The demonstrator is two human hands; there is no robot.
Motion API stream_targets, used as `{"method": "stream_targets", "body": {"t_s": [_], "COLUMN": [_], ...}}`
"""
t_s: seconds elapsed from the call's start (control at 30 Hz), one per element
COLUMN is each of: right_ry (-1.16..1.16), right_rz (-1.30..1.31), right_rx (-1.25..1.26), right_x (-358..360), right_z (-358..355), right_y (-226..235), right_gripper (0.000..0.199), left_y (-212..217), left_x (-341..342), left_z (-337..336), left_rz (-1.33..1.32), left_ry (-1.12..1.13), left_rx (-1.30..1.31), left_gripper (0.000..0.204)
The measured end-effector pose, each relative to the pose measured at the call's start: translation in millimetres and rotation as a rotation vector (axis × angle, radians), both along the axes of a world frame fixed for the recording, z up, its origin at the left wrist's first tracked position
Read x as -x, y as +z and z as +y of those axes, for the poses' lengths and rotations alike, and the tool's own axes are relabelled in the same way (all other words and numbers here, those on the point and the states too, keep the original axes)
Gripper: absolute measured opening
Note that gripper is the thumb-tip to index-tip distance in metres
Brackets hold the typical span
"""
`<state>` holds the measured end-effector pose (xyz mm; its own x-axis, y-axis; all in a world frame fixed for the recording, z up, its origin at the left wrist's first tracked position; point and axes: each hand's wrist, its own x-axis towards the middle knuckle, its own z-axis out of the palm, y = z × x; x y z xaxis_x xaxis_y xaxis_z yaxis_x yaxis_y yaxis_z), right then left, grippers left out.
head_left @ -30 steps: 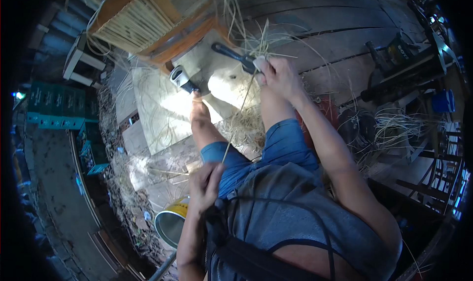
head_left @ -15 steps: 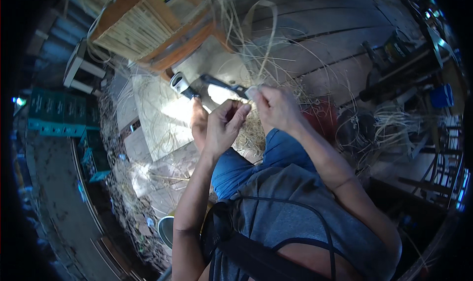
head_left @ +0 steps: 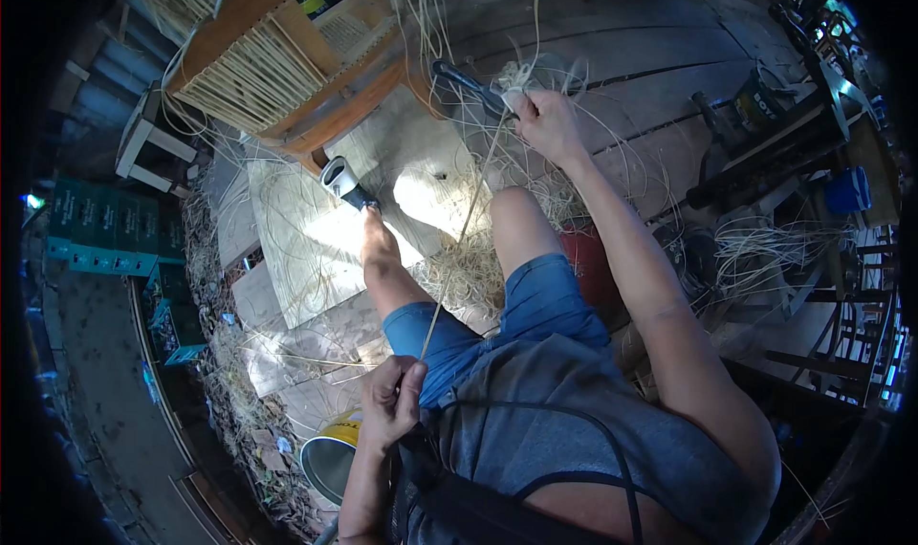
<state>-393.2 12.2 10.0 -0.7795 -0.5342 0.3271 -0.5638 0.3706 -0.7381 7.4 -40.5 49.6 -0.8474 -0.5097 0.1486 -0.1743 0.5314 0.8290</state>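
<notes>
My left hand [head_left: 390,397] is low near my left thigh, closed in a pinch on one end of a thin, pale cane strip [head_left: 469,218]. The strip runs taut and slanting up between my knees to my right hand [head_left: 550,129]. That hand is raised beyond my right knee, its fingers closed around a dark knife-like tool [head_left: 466,83] that points away to the left. A whitish piece, like a folded cloth or pad [head_left: 516,102], shows between thumb and tool. A tangle of thin shavings [head_left: 516,72] hangs just past that grip. The exact contact of strip and tool is too small to tell.
A wooden frame with woven cane [head_left: 253,81] stands at the far left. Loose shavings [head_left: 459,282] heap between my legs, with a red round object [head_left: 585,268] beside my right leg. A yellow bucket [head_left: 335,454] stands at lower left, green crates [head_left: 115,225] farther left, cane bundles [head_left: 765,244] right.
My hands were close together in front of my knees. My left hand has drawn back toward my hip with the strip, while my right has moved forward and right with the tool.
</notes>
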Motion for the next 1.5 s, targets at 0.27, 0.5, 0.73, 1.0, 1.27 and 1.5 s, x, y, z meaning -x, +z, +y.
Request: {"method": "stream_targets", "body": {"t_s": [0.27,0.5,0.73,1.0,1.27,1.5], "right_ry": [0.313,0.465,0.508,0.09,0.736,0.737], "right_rz": [-0.048,-0.081,0.029,-0.043,-1.471,-1.672], "right_rx": [0.043,0.085,0.145,0.018,0.14,0.295], "right_x": [-126.1,-170.2,-169.1,7.0,-154.2,-181.4], "right_z": [2.1,-10.1,-35.6,-100.2,-58.9,3.5], "right_y": [21.4,2.5,-11.8,-8.9,-44.1,-24.2], "right_gripper": [0.028,0.028,0.02,0.024,0.028,0.035], "left_y": [-26.8,-33.5,-24.1,-1.6,-57.6,-101.2], "left_x": [56.3,69.3,39.4,-131.7,-20.7,115.0], "left_z": [-63.4,-44.0,-26.2,24.8,-64.7,-74.8], "left_rz": [-0.194,0.037,0.11,-0.194,0.238,0.089], "left_ry": [-0.046,0.121,0.216,0.381,0.478,0.255], "left_rx": [0.188,-0.395,0.025,-0.042,-0.682,0.061], "left_gripper": [0.057,0.023,0.02,0.015,0.036,0.022]}}
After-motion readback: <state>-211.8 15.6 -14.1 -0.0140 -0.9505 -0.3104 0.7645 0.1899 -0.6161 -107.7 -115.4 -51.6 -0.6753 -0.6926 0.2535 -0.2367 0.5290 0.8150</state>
